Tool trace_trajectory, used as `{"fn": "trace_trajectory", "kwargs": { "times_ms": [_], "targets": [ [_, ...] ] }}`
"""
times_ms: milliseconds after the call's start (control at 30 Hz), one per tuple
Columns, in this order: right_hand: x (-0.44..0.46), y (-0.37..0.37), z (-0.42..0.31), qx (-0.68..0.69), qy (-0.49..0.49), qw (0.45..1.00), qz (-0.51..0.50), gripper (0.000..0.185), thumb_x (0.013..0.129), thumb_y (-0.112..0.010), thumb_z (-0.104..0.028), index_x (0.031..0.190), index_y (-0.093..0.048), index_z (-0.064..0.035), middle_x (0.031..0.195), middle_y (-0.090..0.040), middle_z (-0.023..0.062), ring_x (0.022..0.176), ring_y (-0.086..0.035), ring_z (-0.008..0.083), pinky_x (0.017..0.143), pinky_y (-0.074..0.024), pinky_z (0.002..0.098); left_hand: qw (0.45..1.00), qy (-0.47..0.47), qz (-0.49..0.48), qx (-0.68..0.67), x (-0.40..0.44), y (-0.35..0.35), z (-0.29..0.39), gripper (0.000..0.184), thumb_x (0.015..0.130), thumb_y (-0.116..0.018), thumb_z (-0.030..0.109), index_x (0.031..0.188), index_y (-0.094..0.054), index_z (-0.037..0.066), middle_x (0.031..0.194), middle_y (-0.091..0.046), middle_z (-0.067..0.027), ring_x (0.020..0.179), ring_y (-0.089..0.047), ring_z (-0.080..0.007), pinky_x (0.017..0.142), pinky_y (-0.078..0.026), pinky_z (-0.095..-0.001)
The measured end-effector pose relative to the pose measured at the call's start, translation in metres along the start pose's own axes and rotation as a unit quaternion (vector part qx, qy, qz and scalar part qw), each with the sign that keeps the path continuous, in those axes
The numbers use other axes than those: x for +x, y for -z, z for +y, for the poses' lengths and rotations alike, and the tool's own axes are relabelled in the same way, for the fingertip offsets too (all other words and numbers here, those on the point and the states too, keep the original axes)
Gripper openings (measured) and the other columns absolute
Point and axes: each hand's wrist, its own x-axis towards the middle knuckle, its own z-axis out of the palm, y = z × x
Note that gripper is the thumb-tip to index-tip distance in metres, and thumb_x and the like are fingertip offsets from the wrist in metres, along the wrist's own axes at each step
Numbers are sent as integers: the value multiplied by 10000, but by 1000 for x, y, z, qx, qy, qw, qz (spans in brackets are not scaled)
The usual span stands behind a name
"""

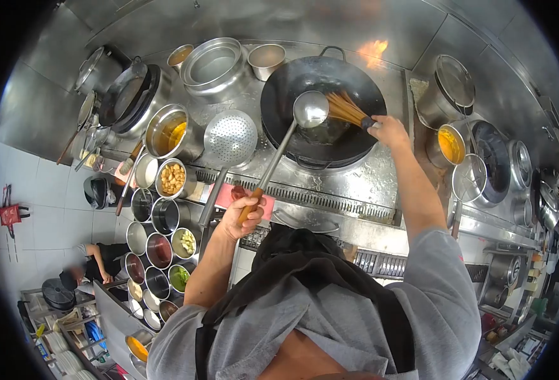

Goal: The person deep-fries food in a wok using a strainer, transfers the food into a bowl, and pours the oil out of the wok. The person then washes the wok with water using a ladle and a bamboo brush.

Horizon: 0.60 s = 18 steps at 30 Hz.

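Observation:
My left hand [244,215] is closed round the wooden handle of a long metal ladle [311,109], whose round bowl hangs over the large black wok [286,82]. In my right hand [388,131] is the dark-bound end of a bamboo brush [348,111]. Its splayed bristles reach over the middle of the wok, close to the ladle bowl. A little liquid shows at the bottom of the wok, partly hidden by the ladle and brush.
A perforated strainer [231,138] lies left of the wok. Pots and small ingredient containers [160,250] stand at the left. A flame [373,52] rises behind the wok. At right are a yellow-filled pot [450,145] and a mesh skimmer [469,178]. Another person [96,266] is at lower left.

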Motion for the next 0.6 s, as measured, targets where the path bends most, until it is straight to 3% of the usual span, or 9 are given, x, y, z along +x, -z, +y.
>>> {"fn": "trace_trajectory", "kwargs": {
  "times_ms": [200, 233, 300, 367, 433, 467, 533, 567, 600],
  "targets": [
    [-8, -6, -19, 25, 5, 994, 107, 513, 738, -674, -330, 1211, -597, -148, 1047, -636, 217, 1005, -610, 339, 895, -463, 398, 998, -41, 49, -22, 10, -41, 2, 430, 858, -515, 277, 1106, -535, -73, 584, -461, -65, 397, -399, -116, 342, -338, -194],
    [-6, -14, -21, 39, 32, 994, 95, 489, 753, -667, -328, 1205, -601, -156, 1051, -635, 209, 1001, -604, 357, 895, -462, 405, 998, -38, 37, -21, 14, -46, 4, 359, 861, -511, 235, 1095, -529, -38, 805, -537, -114, 457, -426, -118, 324, -346, -194],
    [-6, -33, -31, -26, 110, 993, 34, 470, 760, -641, -327, 1203, -603, -173, 1071, -633, 194, 1007, -606, 341, 894, -476, 407, 999, -33, -2, -15, 26, -49, 9, 271, 854, -507, 175, 1062, -507, 1, 873, -605, -132, 485, -430, -112, 319, -355, -192],
    [4, -35, -34, -82, 153, 985, -16, 448, 767, -629, -314, 1191, -611, -170, 1056, -640, 188, 995, -612, 337, 884, -484, 404, 999, -44, -7, -3, 33, -48, 20, 252, 849, -511, 168, 1043, -507, 7, 805, -575, -107, 477, -422, -107, 321, -348, -190],
    [8, -13, -45, -209, 93, 971, -66, 401, 782, -602, -278, 1167, -627, -170, 1016, -655, 176, 969, -622, 327, 868, -496, 394, 997, -47, 39, 48, 35, -53, 28, 254, 827, -541, 182, 1019, -508, 19, 648, -468, -40, 454, -404, -99, 329, -334, -214],
    [4, 1, -44, -215, 129, 968, -25, 357, 797, -581, -242, 1143, -641, -175, 996, -664, 167, 969, -627, 314, 865, -496, 392, 997, -47, 41, 45, 35, -61, 24, 254, 827, -541, 182, 1019, -508, 19, 648, -468, -40, 454, -404, -99, 329, -334, -214],
    [-23, 38, -61, -159, 101, 982, -4, 382, 782, -614, -263, 1155, -638, -186, 1026, -655, 178, 991, -618, 326, 891, -481, 398, 946, -48, 151, 283, 40, -76, 18, 270, 805, -564, 196, 1010, -512, 29, 641, -480, -37, 469, -430, -103, 348, -338, -250],
    [-33, 42, -56, -160, 101, 982, -5, 382, 782, -614, -263, 1155, -638, -186, 1026, -655, 178, 991, -618, 326, 891, -481, 398, 914, -44, 188, 357, 45, -74, 17, 300, 778, -584, 193, 1014, -513, 23, 633, -496, -50, 504, -475, -103, 382, -357, -260],
    [-41, 47, -48, -57, 115, 992, 3, 420, 768, -637, -273, 1180, -623, -192, 1051, -645, 184, 1003, -610, 336, 903, -473, 401, 915, -45, 188, 355, 53, -64, 17, 300, 778, -584, 193, 1014, -513, 23, 633, -496, -50, 504, -475, -103, 382, -357, -260]
  ]
}}
